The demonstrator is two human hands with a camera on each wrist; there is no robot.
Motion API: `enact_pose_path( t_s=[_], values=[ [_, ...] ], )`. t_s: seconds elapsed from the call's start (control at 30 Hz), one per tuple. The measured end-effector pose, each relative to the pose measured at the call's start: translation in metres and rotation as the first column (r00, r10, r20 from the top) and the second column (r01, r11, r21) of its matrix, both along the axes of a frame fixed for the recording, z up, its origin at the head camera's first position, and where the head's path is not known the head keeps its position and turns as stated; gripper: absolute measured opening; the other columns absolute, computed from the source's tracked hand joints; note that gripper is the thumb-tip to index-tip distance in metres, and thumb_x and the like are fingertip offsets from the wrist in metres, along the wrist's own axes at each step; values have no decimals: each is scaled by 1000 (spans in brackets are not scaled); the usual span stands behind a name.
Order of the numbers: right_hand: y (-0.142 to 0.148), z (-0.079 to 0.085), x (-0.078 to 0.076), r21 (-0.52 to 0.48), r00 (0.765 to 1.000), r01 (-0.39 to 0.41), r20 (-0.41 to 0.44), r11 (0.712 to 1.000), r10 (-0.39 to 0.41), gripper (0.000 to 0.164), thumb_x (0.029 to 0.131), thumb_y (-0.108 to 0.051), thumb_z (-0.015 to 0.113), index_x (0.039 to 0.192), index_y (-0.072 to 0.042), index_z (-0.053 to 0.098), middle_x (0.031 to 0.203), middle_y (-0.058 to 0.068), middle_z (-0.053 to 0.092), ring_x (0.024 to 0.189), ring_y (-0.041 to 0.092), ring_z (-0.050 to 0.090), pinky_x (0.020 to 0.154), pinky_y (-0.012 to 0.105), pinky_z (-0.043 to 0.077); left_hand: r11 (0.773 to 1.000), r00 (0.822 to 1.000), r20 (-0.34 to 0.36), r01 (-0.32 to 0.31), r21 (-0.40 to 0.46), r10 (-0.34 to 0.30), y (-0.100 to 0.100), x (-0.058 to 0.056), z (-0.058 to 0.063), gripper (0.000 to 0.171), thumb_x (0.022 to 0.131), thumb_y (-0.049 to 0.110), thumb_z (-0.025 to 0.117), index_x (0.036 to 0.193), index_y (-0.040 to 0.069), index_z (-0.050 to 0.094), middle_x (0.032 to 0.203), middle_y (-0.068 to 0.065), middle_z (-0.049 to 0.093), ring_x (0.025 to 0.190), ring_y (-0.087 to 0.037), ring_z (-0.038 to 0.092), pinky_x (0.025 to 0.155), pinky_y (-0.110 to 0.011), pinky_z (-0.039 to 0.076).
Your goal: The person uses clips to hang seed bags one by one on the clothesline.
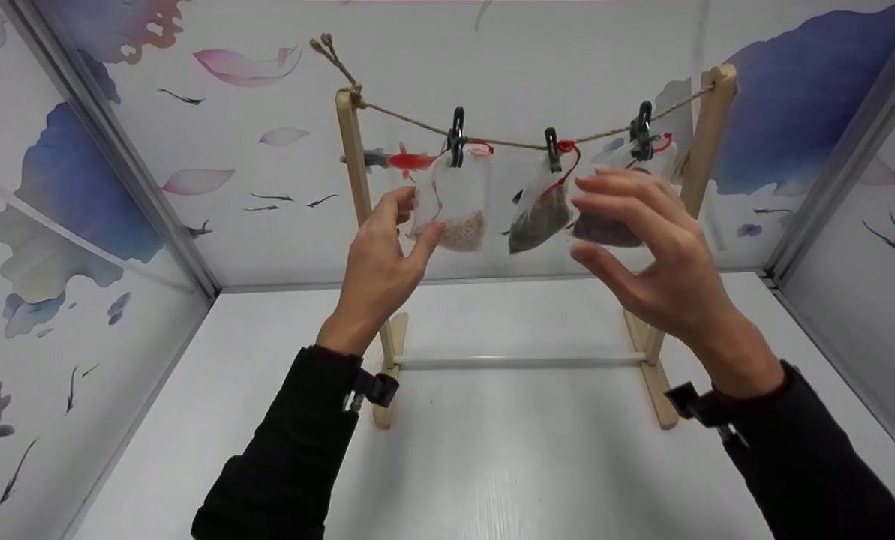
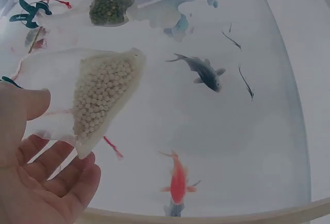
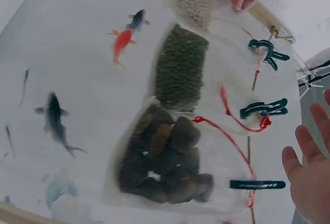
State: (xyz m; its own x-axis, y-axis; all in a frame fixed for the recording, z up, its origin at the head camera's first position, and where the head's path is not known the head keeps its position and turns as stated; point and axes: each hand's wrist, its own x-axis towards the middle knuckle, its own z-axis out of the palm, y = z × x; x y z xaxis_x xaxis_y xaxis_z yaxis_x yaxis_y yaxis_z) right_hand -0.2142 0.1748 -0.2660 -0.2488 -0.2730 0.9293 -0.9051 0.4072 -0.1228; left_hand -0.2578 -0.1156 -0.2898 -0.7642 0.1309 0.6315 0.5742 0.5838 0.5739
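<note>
A mesh bag of small whitish beads [image 1: 462, 231] hangs at the left of a rope [image 1: 406, 118]. My left hand [image 1: 376, 262] is at its side, fingers loosely bent; in the left wrist view the thumb lies over the bag's upper mesh, with a gap to the fingers. A bag of small green grains [image 3: 180, 69] hangs in the middle, tilted in the head view. Furthest right is a bag of dark stones [image 3: 165, 157]. My right hand [image 1: 665, 255] stands before it with spread fingers, holding nothing, and partly hides it in the head view.
Dark green clips [image 1: 457, 139] fasten the bags to the rope; red drawstrings [image 3: 224, 100] dangle from them. Wooden posts [image 1: 706, 142] bear the rope, joined low by a white rod [image 1: 522, 361]. The stand rests on a white table [image 1: 485, 450], with patterned walls [image 1: 252, 165] around it.
</note>
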Motion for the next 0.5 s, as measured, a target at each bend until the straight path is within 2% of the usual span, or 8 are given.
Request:
enact_pose_path(
  t_s=[0.1,0.2,0.3,0.37,0.5],
  values=[
    [22,-26,11,15,996,90,20,996,-91,54,99,-46,64,122,2,68,129,18,65,130,37,52,114,40,35,992,990,-137,-48,-119,32,-6,7,-11,61,99,32,68,146,-1,47,140,-14,56,130,-24,52,107,-39,43],
    [42,-47,20,39,980,196,25,980,-197,58,99,-49,63,128,1,66,133,17,64,134,36,50,116,42,32,978,955,-294,-91,-188,33,-12,15,-23,62,99,34,67,145,-3,47,142,-17,55,134,-26,51,109,-41,41],
    [60,-65,26,70,957,290,10,955,-291,58,99,-50,61,131,-2,66,136,17,63,137,37,48,118,50,27,972,915,-401,-124,-202,33,-18,27,-36,63,98,37,68,142,-3,50,142,-18,54,135,-30,49,110,-48,39],
    [70,-77,28,80,943,331,3,940,-332,58,99,-51,61,131,-2,66,136,18,62,137,39,47,117,57,24,970,897,-438,-149,-192,51,-23,37,-46,65,97,41,69,142,-2,52,144,-19,52,138,-33,45,111,-54,35],
    [89,-103,31,118,910,408,25,905,-414,61,100,-53,58,132,-2,66,139,19,60,137,43,45,117,61,19,964,885,-447,-219,-150,131,-35,53,-71,71,96,52,64,142,-1,53,147,-20,50,143,-38,39,112,-64,27]
  ],
)
